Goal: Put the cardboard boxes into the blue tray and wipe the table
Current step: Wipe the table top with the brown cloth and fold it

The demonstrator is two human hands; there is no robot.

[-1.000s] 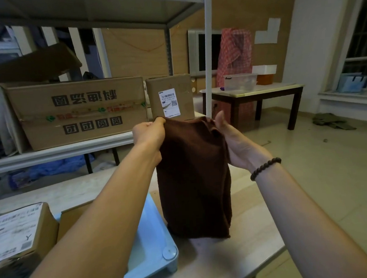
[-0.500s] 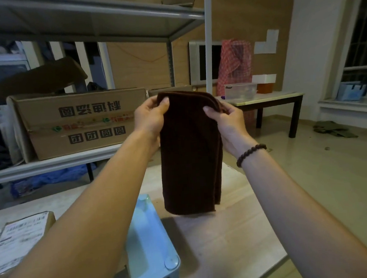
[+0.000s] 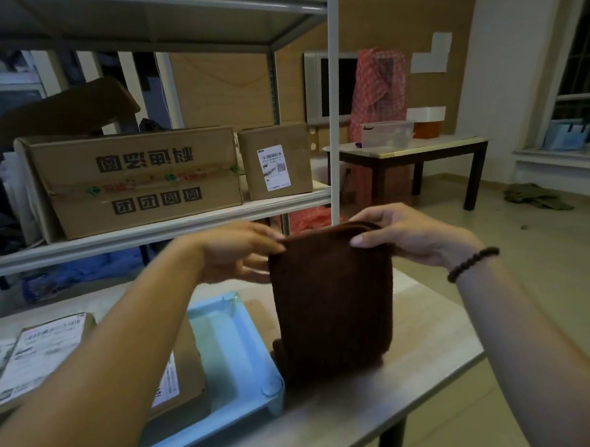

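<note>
Grey metal shelving (image 3: 168,228) fills the back of the view, and its middle shelf bears a large cardboard carton (image 3: 133,180) with a smaller labelled carton (image 3: 275,162) just beside it. In front stands the pale wooden table (image 3: 431,346). On its left part rests the blue tray (image 3: 232,350), and cardboard boxes (image 3: 37,360) with white shipping labels lie at the tray's left side; the left forearm covers the tray's left edge, so whether every box sits inside cannot be told.

Both bare forearms reach forward from the bottom corners, converging over the table. Between them hangs a dark brown cloth (image 3: 333,297), folded over at the top, draping straight down with its lower end bunched on the tabletop right beside the tray's near right corner.

The left hand (image 3: 236,253) is turned palm inward, thumb and forefinger pinching the cloth's upper left corner while the other fingers curl loosely underneath. The right hand (image 3: 413,236) grips the upper right corner, thumb lying across the front face and fingers wrapped behind the fold. A dark beaded bracelet (image 3: 472,264) circles the right wrist.
</note>
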